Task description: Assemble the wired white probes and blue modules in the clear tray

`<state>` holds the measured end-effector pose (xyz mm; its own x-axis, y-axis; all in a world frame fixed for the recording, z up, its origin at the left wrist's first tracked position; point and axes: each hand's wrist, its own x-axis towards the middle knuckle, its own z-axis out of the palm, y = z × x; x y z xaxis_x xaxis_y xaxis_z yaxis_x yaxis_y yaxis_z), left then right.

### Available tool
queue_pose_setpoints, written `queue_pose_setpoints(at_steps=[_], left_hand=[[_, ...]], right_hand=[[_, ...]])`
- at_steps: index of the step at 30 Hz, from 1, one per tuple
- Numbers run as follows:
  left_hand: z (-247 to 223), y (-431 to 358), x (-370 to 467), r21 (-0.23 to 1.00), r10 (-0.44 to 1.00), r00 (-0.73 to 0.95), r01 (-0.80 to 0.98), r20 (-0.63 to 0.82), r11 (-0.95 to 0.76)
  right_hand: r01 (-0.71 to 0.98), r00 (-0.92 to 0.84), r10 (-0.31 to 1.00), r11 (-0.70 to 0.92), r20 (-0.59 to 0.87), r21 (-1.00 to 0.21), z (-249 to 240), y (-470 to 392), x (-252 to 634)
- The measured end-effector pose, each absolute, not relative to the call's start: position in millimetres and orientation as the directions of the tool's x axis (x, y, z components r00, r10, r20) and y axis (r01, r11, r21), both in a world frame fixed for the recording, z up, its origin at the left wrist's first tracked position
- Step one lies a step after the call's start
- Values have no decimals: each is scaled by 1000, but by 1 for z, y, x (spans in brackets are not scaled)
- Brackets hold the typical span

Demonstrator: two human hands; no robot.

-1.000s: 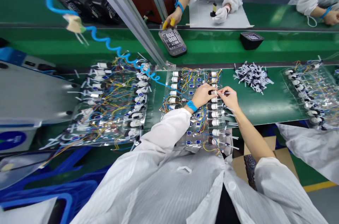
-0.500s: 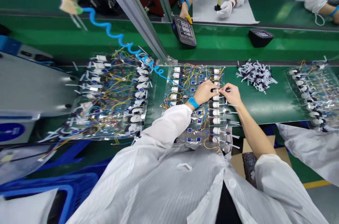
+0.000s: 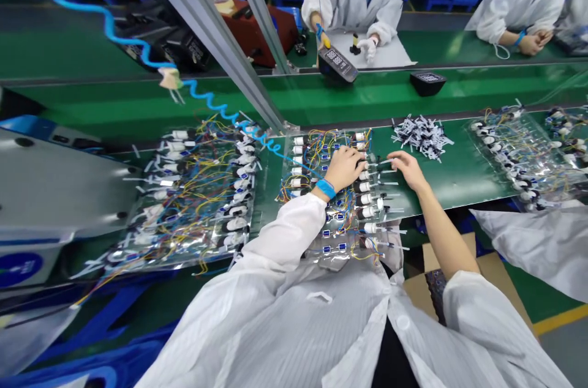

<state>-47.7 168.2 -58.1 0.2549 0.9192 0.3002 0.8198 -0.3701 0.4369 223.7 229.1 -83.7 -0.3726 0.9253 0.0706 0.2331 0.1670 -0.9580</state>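
My left hand [image 3: 342,169] reaches over a clear plastic tray [image 3: 312,253] of wired parts, its fingers curled onto a small white-and-black cylinder in the right-hand column. Part of that cylinder is hidden by the fingers. To its right, my right hand [image 3: 408,170] has thumb and forefinger at the outer end of a thin white strip [image 3: 380,162], which runs back toward the cylinder. Below, more white cylinders [image 3: 366,199] lie in a column, several with white strips pointing right. Small blue-screened boards [image 3: 326,233] and coloured wires fill the tray's middle.
A pile of white strips with black parts [image 3: 422,137] lies to the right. Other wired trays stand left [image 3: 193,192] and right [image 3: 514,149]. A blue coiled cord [image 3: 215,106] hangs beside a metal post [image 3: 220,39]. Across the green conveyor [image 3: 381,89], a co-worker's hand holds a display device [image 3: 337,65].
My right hand has moved away from my left, out to the strip's end. My head view has tilted up. The co-worker's display device has turned and shifted.
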Motion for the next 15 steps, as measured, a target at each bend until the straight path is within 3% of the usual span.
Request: queue_pose_setpoints(at_steps=[3, 5, 9, 15], left_hand=[[-51, 178, -44, 305, 873, 428, 821, 233, -483], [-50, 187, -41, 255, 844, 499, 805, 196, -535], [-49, 203, -39, 227, 859, 472, 830, 199, -509], [-58, 210, -59, 326, 835, 456, 774, 308, -543]], right_hand=[[610, -208, 974, 201, 90, -767, -82, 246, 246], [744, -169, 980, 197, 105, -639, -80, 257, 246], [840, -64, 995, 97, 79, -534, -73, 271, 227], [910, 42, 999, -35, 7, -412, -66, 268, 214]])
